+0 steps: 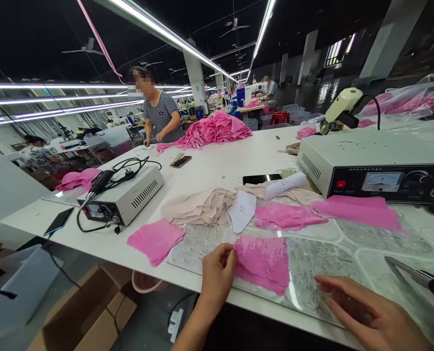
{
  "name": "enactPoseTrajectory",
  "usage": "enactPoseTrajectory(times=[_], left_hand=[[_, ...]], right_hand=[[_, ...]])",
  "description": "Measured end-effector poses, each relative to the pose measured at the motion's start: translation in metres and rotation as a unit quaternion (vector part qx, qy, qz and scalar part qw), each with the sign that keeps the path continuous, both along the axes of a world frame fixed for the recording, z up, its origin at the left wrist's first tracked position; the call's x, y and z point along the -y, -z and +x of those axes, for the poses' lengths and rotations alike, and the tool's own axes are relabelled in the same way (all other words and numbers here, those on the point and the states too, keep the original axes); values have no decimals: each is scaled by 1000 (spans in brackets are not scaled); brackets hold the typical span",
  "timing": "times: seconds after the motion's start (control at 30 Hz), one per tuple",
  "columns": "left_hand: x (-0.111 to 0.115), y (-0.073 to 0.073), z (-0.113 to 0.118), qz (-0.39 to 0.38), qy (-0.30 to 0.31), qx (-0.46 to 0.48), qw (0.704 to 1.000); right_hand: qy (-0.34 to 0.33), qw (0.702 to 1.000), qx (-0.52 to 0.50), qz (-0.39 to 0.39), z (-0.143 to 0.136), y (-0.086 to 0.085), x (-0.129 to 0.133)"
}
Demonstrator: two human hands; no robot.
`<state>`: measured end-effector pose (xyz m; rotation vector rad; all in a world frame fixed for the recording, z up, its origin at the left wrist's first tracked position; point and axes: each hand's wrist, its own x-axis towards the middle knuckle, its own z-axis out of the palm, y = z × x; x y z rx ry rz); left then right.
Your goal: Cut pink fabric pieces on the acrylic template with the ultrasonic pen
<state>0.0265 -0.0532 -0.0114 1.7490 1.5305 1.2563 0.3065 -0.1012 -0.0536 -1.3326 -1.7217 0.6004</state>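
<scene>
My left hand (218, 268) pinches the left edge of a pink lace piece (262, 263), which lies on a clear-covered, grey-patterned work mat (319, 258). To the right of that piece, my right hand (370, 307) hovers over the mat with fingers apart and nothing in them. A stack of pink fabric pieces (156, 241) lies left of the mat. Behind the lace piece are beige fabric pieces (202, 207), a white paper template (242, 210) and more pink pieces (290, 215). A dark-handled pointed tool (417, 275) is at the far right.
A grey machine box (377, 151) stands at the right, another (132, 192) at the left. Phones, a pink fabric heap (217, 130) and a plastic bag (406, 100) are further back. Across the table stands a person in a striped top (161, 117). Cardboard boxes (88, 312) sit below left.
</scene>
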Motion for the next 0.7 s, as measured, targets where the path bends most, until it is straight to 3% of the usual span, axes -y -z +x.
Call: enactPoseTrajectory(times=[0.1, 0.2, 0.37, 0.7], left_hand=[[7, 1, -12, -1, -9, -32, 999], [8, 1, -19, 14, -17, -68, 997], [7, 3, -27, 45, -3, -116, 992], [17, 9, -48, 129, 29, -204, 970]], right_hand=[[-60, 979, 121, 155, -22, -26, -18], [-92, 950, 190, 229, -39, -35, -29], [-153, 936, 184, 257, -49, -31, -36], [-183, 929, 185, 262, -44, -31, -32]])
